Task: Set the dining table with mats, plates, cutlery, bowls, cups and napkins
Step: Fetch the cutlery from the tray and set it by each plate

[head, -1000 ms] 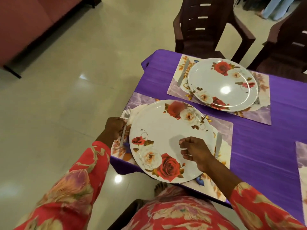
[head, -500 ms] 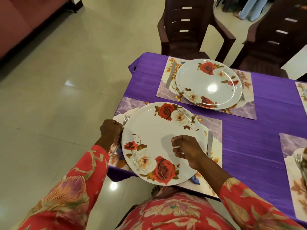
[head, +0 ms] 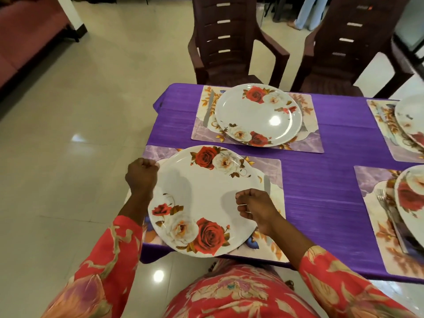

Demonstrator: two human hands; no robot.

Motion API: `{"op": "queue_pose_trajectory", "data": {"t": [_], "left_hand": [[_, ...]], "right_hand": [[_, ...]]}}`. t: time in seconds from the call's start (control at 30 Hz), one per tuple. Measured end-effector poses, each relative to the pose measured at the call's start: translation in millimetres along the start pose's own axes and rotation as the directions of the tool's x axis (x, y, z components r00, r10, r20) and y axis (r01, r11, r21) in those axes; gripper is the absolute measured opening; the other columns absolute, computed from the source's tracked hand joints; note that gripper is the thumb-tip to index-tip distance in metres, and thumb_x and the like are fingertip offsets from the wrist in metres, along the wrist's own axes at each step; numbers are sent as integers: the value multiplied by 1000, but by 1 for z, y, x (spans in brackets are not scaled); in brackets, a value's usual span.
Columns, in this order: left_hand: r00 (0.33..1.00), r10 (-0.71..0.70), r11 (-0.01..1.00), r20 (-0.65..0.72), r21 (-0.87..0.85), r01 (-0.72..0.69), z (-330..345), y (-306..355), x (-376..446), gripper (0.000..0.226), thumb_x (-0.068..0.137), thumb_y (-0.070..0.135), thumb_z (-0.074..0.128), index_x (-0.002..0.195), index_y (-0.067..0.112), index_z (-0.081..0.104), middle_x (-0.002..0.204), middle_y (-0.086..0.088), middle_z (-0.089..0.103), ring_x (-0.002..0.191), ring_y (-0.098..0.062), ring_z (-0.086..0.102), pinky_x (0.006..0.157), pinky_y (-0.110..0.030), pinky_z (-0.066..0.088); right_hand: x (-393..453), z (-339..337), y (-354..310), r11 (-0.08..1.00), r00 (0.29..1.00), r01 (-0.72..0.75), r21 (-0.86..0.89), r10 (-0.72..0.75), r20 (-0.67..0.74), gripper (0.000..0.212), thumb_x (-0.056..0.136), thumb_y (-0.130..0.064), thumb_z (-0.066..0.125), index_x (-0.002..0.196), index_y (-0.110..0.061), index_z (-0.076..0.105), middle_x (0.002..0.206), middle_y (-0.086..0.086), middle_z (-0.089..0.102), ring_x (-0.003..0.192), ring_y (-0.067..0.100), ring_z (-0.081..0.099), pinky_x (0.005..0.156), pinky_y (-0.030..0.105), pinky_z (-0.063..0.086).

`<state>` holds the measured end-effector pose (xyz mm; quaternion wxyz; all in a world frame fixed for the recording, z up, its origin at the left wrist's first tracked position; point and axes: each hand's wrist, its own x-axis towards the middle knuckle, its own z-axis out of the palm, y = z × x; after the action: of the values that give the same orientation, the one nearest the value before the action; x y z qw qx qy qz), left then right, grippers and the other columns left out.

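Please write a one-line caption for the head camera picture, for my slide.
Two hands, left and right, over a round white rose-patterned plate on a floral placemat.

One cam only, head-worn, so no second view and no shared area. It looks fwd and steeply down from above the near edge of the purple-clothed worktop (head: 321,180). Close in: the round white rose-print plate (head: 202,198) fills the centre, with the left hand (head: 142,176) and right hand (head: 254,206) reaching in from the bottom of the frame. The far side faces two dark brown slatted plastic chairs (head: 229,42). Wide-angle lens, so straight lines bow toward the frame edges; the right-side place settings are cut off, prob. two more plates there.
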<state>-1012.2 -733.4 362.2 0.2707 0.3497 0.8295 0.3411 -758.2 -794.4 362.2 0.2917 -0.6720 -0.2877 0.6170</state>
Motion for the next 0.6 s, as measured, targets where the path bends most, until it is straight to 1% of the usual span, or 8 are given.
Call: {"op": "queue_pose_trajectory", "data": {"t": [0.1, 0.2, 0.27, 0.33, 0.4, 0.43, 0.5, 0.6], "left_hand": [[986, 71, 989, 153, -137, -50, 34, 28, -40, 2, 83, 16, 65, 83, 16, 66, 89, -11, 70, 87, -31, 65, 88, -42, 52], [934, 118, 979, 337, -199, -51, 72, 51, -90, 14, 89, 17, 59, 76, 21, 59, 80, -8, 67, 78, -28, 62, 81, -41, 53], [873, 195, 973, 447, -202, -113, 100, 62, -124, 14, 89, 21, 54, 76, 21, 60, 85, -12, 68, 84, -33, 63, 82, -43, 53], [809, 270, 963, 523, -170, -211, 127, 71, -155, 20, 88, 26, 50, 82, 14, 65, 93, -16, 69, 92, -36, 63, 83, -45, 51], [729, 327, 940, 602, -129, -315, 152, 85, -188, 25, 93, 25, 49, 87, 6, 64, 94, -16, 68, 92, -33, 62, 79, -33, 47], [686, 353, 923, 636, -117, -367, 164, 94, -207, 25, 95, 25, 49, 87, 6, 62, 94, -15, 68, 92, -31, 61, 72, -29, 41], [620, 394, 890, 678, -113, -442, 183, 110, -239, 23, 96, 26, 49, 79, 13, 57, 88, -13, 66, 90, -29, 61, 65, -29, 31], [541, 446, 844, 713, -135, -518, 219, 134, -283, 21, 96, 24, 50, 82, 11, 59, 90, -13, 67, 91, -29, 60, 67, -31, 33]], "right_hand": [[-4, -20, 5, 998, 999, 5, 60, -2, -48, 13, 91, -4, 53, 82, -10, 62, 73, 3, 59, 62, 13, 53, 60, 23, 47], [-6, -42, 12, 988, 994, 22, 150, -5, -112, 14, 91, -5, 54, 79, -9, 62, 69, 4, 56, 57, 13, 49, 52, 22, 42], [-10, -61, 17, 976, 988, 49, 211, -17, -153, 17, 93, -10, 53, 77, -10, 60, 66, 3, 53, 52, 12, 46, 50, 23, 38], [-14, -81, 21, 957, 981, 88, 275, -36, -190, 19, 95, -18, 53, 76, -13, 55, 62, 1, 47, 46, 8, 41, 46, 21, 34], [-19, -107, 25, 936, 964, 150, 319, -67, -258, 19, 94, -25, 55, 77, -16, 52, 61, 0, 44, 40, 5, 37, 42, 19, 33], [-22, -122, 27, 933, 949, 179, 313, -80, -305, 20, 94, -26, 55, 77, -16, 52, 60, 0, 45, 39, 5, 37, 41, 18, 34], [-28, -152, 30, 941, 913, 227, 252, -116, -392, 23, 94, -28, 56, 74, -16, 55, 61, 1, 49, 43, 8, 41, 43, 21, 36], [-37, -205, 39, 948, 852, 286, 142, -183, -491, 27, 94, -28, 54, 69, -19, 58, 63, 1, 56, 52, 13, 47, 53, 28, 38]]}}
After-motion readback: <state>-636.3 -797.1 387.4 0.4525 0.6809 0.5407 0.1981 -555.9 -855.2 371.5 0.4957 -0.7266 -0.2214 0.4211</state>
